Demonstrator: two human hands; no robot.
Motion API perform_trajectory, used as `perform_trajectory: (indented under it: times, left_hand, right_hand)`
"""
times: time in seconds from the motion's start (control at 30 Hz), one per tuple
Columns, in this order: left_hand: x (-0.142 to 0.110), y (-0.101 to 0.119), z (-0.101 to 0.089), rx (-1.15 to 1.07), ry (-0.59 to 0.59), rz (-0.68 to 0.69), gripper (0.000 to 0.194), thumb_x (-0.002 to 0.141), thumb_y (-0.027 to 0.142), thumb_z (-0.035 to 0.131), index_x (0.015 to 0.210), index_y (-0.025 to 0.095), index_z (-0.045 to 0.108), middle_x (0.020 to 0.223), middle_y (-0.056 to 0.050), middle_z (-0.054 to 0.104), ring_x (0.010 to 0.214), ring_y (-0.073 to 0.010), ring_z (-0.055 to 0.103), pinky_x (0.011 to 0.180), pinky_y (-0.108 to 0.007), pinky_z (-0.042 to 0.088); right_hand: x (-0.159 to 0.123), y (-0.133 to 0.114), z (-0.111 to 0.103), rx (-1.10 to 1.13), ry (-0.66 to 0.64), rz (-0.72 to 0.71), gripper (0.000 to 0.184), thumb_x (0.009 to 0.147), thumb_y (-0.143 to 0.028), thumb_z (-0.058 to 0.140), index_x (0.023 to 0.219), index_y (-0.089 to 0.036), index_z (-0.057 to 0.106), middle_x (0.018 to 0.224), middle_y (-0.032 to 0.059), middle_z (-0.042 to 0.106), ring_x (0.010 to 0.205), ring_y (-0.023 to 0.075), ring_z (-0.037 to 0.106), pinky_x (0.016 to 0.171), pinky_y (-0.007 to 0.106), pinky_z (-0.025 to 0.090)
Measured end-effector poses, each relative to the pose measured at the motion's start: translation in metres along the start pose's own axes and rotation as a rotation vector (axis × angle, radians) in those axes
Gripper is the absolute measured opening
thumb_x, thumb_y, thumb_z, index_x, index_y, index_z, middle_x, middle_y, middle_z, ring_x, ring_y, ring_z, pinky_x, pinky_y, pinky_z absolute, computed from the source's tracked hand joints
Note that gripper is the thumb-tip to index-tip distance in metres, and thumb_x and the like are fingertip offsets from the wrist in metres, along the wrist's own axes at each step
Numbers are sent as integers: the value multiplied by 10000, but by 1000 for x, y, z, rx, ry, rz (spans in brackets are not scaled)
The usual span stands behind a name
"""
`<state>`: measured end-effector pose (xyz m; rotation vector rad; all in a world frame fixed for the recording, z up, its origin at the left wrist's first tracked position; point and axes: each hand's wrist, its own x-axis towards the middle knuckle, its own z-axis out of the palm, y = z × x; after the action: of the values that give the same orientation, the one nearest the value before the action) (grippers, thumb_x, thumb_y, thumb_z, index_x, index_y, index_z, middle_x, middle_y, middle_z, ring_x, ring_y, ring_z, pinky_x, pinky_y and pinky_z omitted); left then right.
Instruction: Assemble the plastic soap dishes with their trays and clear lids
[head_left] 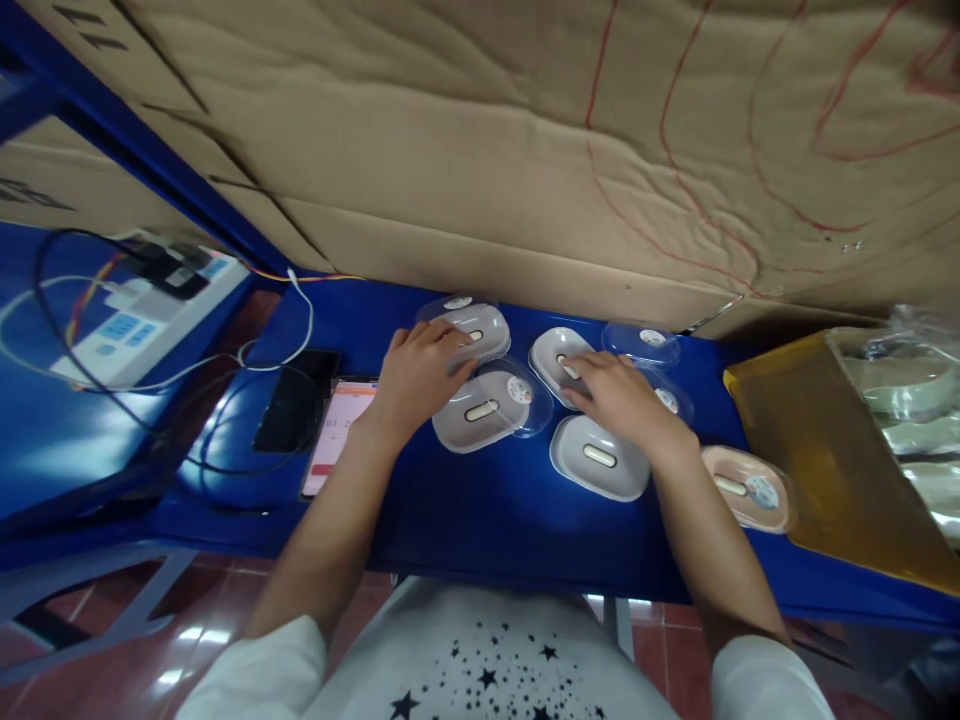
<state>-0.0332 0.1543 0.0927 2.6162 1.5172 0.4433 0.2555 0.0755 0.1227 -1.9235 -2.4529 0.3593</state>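
Power strip [120, 340] on the far left, crowded with plugs and cables, lying on the neighbouring blue surface just past the left edge of the worktop [480, 520]. Cross that edge and here's a dark phone [292, 405], then, right beside it, a phone with a lit pink screen [341, 425], partly behind the left forearm.

Now the left hand [424, 370], reaching over the worktop's left half toward the far edge! Fingers bent, it's touching the upper-left grey piece [493, 325]; whether they're clenched on it or merely resting, I can't tell. A stickered clear cover [458, 302] peeks out beyond it. Nearer the front edge sits the lower-left grey piece [457, 425], pale oblong in its middle, a second clear cover [540, 405] overlapping its right side.

Over to the right hand [619, 395], and its fingers are down on the upper-right grey piece [547, 360], around the pale oblong; a firm grasp or just contact, I can't tell. Closer to the front edge, the lower-right grey piece [600, 475] lies flat. Two more clear covers, one by the far edge [637, 342], one just behind the wrist.

Toward the right edge, a peach piece [772, 485] with a round sticker meets the open cardboard box [817, 470], filled with plastic-wrapped contents.
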Motion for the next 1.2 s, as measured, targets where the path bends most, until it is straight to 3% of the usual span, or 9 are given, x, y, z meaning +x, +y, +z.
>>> perform_trajectory:
  times: [0.2, 0.33, 0.5, 0.9, 0.97, 1.1, 1.2]
  left_hand:
    - [-2, 0, 10, 4, -75, 25, 445, 995, 213, 711, 1439, 208, 682, 1508, -136, 694, 1406, -356, 637, 1081, -512, 497]
    - [-3, 0, 8, -10, -81, 52, 337, 1047, 229, 623, 1369, 225, 724, 1423, -124, 754, 1360, -354, 668, 1068, -536, 470]
    - [-1, 4, 4, -62, -47, 59, 341, 1112, 304, 520, 1367, 206, 723, 1309, -119, 806, 1247, -344, 722, 1022, -521, 464]
    - [-2, 25, 14, -73, -85, 77, 304, 1098, 257, 545, 1337, 187, 720, 1237, -137, 819, 1261, -346, 705, 1082, -545, 454]
    - [-3, 24, 13, -107, -97, 92, 320, 1104, 262, 539, 1367, 192, 706, 1297, -133, 801, 1284, -334, 702, 1104, -534, 468]
    - [-31, 22, -6, -166, -19, 115, 375, 1132, 328, 502, 1443, 191, 663, 1518, -141, 687, 1401, -303, 651, 1185, -491, 473]
    - [-81, 16, -23, -38, 84, 1, 425, 1133, 384, 497, 1494, 204, 630, 1554, -163, 656, 1506, -378, 561, 1290, -638, 324]
  right_hand:
    - [4, -6, 11, -35, -22, 0, 470, 1047, -309, 682, 1488, -159, 623, 1532, 191, 663, 1421, 376, 623, 1157, 557, 483]
    - [2, -4, 6, -3, -35, -22, 385, 1072, -185, 545, 1447, -167, 632, 1511, 169, 683, 1377, 350, 654, 1127, 524, 487]
    - [-5, 10, 3, 52, 0, -9, 494, 1026, -93, 449, 1494, -194, 571, 1534, 168, 668, 1372, 359, 647, 1115, 555, 451]
    - [-2, 18, 7, 106, -47, 10, 478, 1058, -196, 424, 1522, -185, 536, 1592, 180, 619, 1460, 391, 580, 1186, 654, 407]
    - [-2, 17, 7, 105, -58, 20, 469, 1067, -219, 423, 1523, -191, 532, 1596, 177, 615, 1470, 394, 573, 1190, 672, 404]
    - [-4, 20, 9, 112, -52, 13, 469, 1081, -244, 429, 1540, -203, 518, 1603, 173, 609, 1480, 387, 567, 1192, 672, 419]
    - [-4, 23, 11, 138, -40, 1, 465, 1088, -255, 438, 1545, -217, 515, 1611, 165, 602, 1483, 369, 566, 1198, 654, 431]
